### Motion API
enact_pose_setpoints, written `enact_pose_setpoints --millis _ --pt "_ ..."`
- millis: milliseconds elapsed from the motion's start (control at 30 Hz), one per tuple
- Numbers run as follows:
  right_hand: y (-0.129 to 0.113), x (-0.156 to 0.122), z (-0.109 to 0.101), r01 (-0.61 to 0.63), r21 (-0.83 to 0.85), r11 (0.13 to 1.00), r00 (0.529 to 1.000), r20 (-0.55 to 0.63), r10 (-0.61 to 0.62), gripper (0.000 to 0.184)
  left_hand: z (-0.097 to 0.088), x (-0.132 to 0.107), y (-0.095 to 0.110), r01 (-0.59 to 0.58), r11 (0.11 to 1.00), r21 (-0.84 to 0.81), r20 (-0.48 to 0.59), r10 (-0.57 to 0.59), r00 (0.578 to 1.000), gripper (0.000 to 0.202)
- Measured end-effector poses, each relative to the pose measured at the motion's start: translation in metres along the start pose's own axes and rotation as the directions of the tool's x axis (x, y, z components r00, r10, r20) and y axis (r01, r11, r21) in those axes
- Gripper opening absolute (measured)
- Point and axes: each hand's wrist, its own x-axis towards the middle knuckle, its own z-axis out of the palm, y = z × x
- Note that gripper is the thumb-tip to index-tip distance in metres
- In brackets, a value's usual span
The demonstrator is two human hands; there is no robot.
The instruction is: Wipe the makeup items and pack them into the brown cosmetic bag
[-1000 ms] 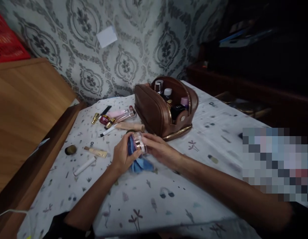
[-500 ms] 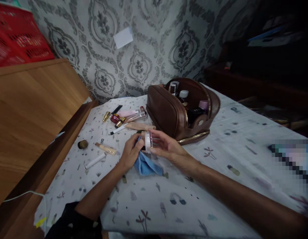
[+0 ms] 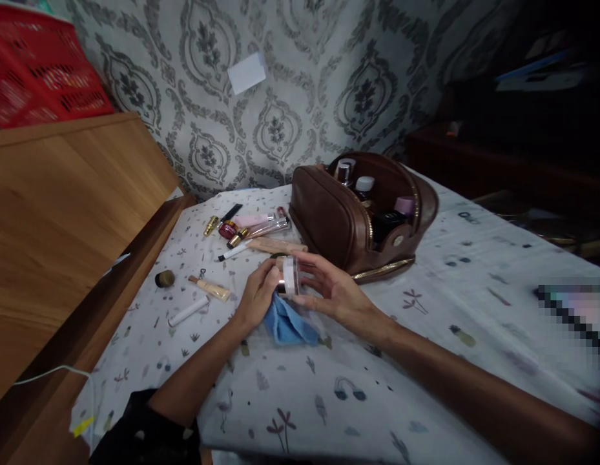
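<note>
A small cosmetic jar (image 3: 290, 276), clear with a white band, is held on its side above the table. My left hand (image 3: 258, 290) is closed around its left end, thumb on the near side. The fingers and thumb of my right hand (image 3: 336, 290) grip the clear right end by its edges. Beneath the jar a blue cloth (image 3: 290, 325) bunches and hangs down, touching my left fingers. Just behind my hands lies a beige tube (image 3: 278, 246). The brown makeup bag (image 3: 323, 213) stands open behind my right hand, with bottles inside.
Several cosmetics lie at the back left, among them a dark red jar (image 3: 228, 229) and a pink tube (image 3: 254, 219). Nearer are a beige brush (image 3: 212, 289), a white tube (image 3: 188, 311) and a round brown item (image 3: 165, 279). A wooden panel (image 3: 77, 187) borders the left.
The whole view has shifted slightly, so everything appears a little further right. Both hands still hold the jar; my right fingers have shifted slightly on its end.
</note>
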Motion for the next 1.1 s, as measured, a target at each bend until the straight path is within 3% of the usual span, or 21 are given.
enact_pose_setpoints --millis 300,400,567,700,833,1100 --pt "-0.005 -0.002 -0.002 -0.167 0.039 0.985 0.983 -0.076 0.169 0.052 0.0 -0.002 -0.001 -0.092 0.996 -0.004 0.037 0.092 0.995 0.059" --pt "-0.003 -0.002 -0.001 -0.253 0.185 0.95 0.958 -0.089 0.272 0.051 -0.004 -0.001 0.001 -0.171 0.974 0.148 0.066 0.162 0.985 0.066" --pt "0.001 0.002 0.0 -0.39 0.393 0.833 0.906 0.003 0.423 0.043 -0.014 0.001 0.006 -0.349 0.851 0.393 0.209 0.287 0.935 0.069" --pt "-0.002 0.003 0.0 -0.411 0.431 0.803 0.89 -0.002 0.456 0.039 -0.013 0.0 0.006 -0.28 0.854 0.439 0.182 0.221 0.958 0.084" --pt "-0.005 0.002 0.001 -0.35 0.4 0.847 0.916 -0.043 0.399 0.04 -0.008 -0.002 0.002 -0.167 0.886 0.432 0.133 0.12 0.984 0.091" --pt "-0.001 0.001 0.0 -0.401 0.441 0.803 0.902 0.037 0.43 0.044 -0.008 0.0 -0.008 -0.253 0.895 0.367 0.155 0.209 0.965 0.083"
